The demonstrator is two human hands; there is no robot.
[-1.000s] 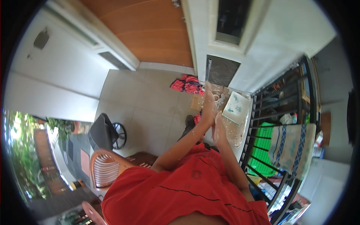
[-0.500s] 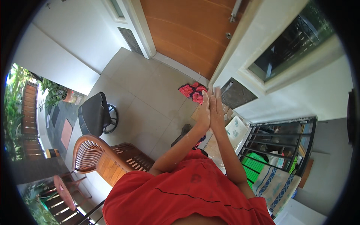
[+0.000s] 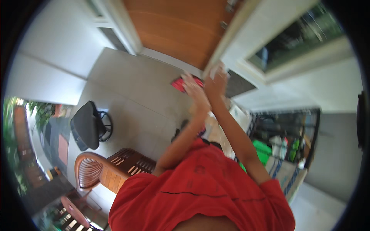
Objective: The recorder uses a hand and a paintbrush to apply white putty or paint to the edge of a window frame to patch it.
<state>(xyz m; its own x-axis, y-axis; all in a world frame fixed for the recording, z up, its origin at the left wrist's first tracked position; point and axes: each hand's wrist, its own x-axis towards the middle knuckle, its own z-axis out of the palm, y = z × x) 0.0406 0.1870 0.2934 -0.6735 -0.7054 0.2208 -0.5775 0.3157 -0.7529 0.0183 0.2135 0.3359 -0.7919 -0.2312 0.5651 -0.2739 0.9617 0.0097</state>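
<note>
Out in front of my red shirt, both arms reach forward with the hands close together. My left hand [image 3: 196, 94] has its fingers stretched out and apart, blurred by motion, and nothing shows in it. Beside it, a little farther out, my right hand [image 3: 216, 84] is smeared around the fingers; a pale patch shows there that I cannot make out. The heel of the left hand overlaps the right wrist in view; whether they touch is unclear. Beyond the left fingers a red and black cloth [image 3: 179, 84] lies on the tiled floor, partly covered by that hand.
A wooden door [image 3: 173, 30] stands ahead, with a window [image 3: 296, 42] to its right. A black rack [image 3: 285, 115] holding green and white items stands at right. To the left are a black swivel seat [image 3: 85, 125] and a slatted wooden chair [image 3: 90, 169].
My hands were pressed flat, palm to palm; now they are apart at the fingers, the left lower and farther left. The whole view has shifted and blurred.
</note>
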